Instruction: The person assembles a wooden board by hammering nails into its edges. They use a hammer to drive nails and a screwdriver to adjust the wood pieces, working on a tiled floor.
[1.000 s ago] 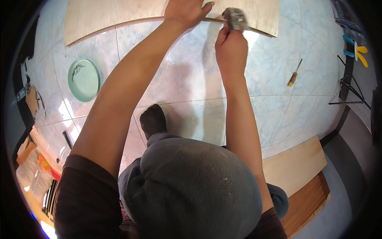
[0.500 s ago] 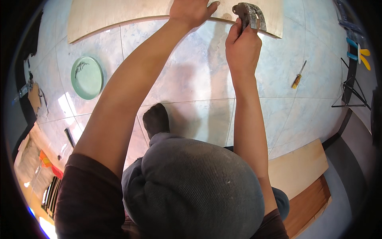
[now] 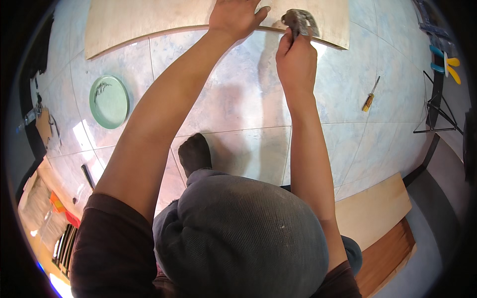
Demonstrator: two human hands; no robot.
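A pale wooden board [image 3: 164, 15] lies across the tiled floor at the top of the view. My left hand [image 3: 237, 19] rests flat on its near edge, thumb stretched out to the right; the upper frame edge cuts off its fingertips. In my right hand [image 3: 298, 62] is a claw hammer [image 3: 302, 22], gripped by the handle. Its worn metal head is slightly blurred and hovers over the board, to the right of my left thumb. Whether the hammer touches the wood I cannot tell. No nail can be made out beneath it.
A green round dish [image 3: 109, 102] with small dark nails in it sits at the left. On the right lies a screwdriver [image 3: 370, 94] with a yellowish handle. Another wooden board [image 3: 372, 211] is at the lower right. A black wire stand [image 3: 439, 111] stands by the right wall.
My right hand and the hammer have shifted a little left and down. My left hand stays on the board, and the whole view has moved slightly.
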